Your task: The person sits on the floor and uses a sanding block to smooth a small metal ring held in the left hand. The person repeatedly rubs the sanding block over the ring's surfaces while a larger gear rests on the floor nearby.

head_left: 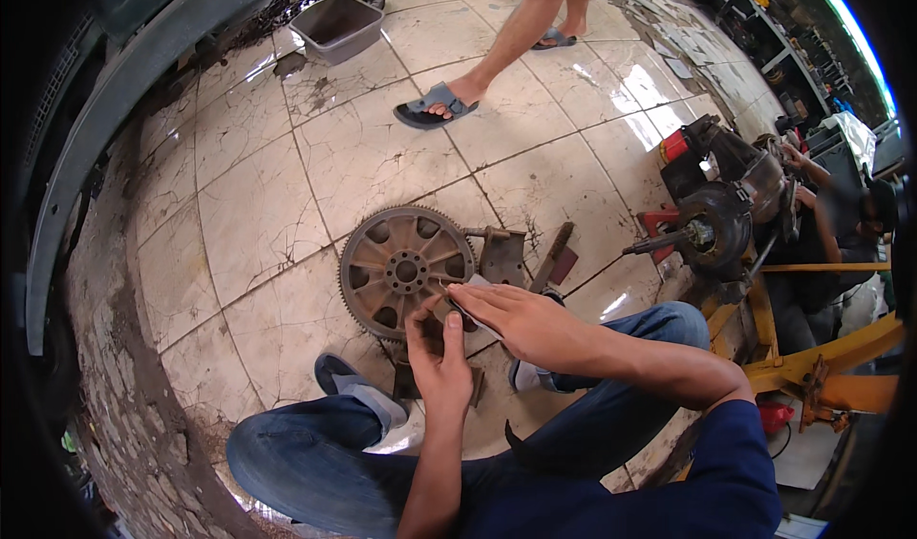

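A rusty toothed flywheel [406,272] lies flat on the cracked tile floor [258,214], just ahead of the person's knees, its spoked face up and its ring of teeth showing along the far and left edge. At its near right edge the two hands meet. The right hand [516,317] lies flat, fingers stretched out and pressed together, over a pale sheet [470,295] that looks like abrasive paper, pinning it against the wheel's rim. The left hand [437,353] is curled just below it, fingers bent around a small dark piece that cannot be made out, its thumb up near the right hand's fingertips. Just beyond the wheel, touching or nearly touching its right side, sits a rusty metal bracket [501,253], and beside that a wire brush [554,253] lies slanted on the tiles. The person squats in blue jeans, with a grey shoe [339,377] to the left of the hands. Farther right stands an engine assembly [716,205] on a yellow stand [821,367], where another person's hands are at work. At the top, someone's legs in grey sandals [435,105] cross the floor, near a grey plastic tub [336,25].
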### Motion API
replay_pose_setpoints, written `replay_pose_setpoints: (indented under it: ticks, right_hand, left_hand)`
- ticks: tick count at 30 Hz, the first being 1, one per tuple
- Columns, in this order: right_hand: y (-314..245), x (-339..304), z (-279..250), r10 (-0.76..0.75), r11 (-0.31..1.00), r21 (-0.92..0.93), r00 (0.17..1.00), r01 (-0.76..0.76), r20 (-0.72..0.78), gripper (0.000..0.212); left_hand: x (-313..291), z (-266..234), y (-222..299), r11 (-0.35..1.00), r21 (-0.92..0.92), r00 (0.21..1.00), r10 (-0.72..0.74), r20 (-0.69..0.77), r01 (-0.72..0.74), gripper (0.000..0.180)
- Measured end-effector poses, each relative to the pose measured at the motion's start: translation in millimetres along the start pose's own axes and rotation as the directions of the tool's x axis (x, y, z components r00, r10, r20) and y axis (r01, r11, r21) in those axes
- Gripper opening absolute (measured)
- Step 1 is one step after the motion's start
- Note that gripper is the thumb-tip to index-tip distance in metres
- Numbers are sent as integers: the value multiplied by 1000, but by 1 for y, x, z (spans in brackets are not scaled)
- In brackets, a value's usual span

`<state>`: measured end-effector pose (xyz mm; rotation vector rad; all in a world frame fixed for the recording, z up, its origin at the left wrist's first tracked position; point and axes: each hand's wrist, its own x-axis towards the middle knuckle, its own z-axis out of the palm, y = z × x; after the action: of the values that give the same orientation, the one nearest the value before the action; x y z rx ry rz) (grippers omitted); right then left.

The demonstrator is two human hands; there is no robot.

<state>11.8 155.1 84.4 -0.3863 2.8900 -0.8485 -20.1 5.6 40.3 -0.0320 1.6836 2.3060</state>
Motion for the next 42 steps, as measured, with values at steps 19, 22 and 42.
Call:
replay_pose_setpoints:
  ticks: [19,22,42]
  right_hand:
    - [-3,0,2,-25,992,-123,996,15,-81,55]
    - [-4,0,-2,-38,989,-146,996,26,-81,54]
    - [1,2,-49,114,984,160,959,-74,-258,48]
  left_hand:
    - [-3,0,-5,988,123,994,80,78,-89,33]
    - [-3,-1,1,997,80,999,10,47,-13,33]
    - [-1,-13,12,823,-549,941,53,334,148,54]
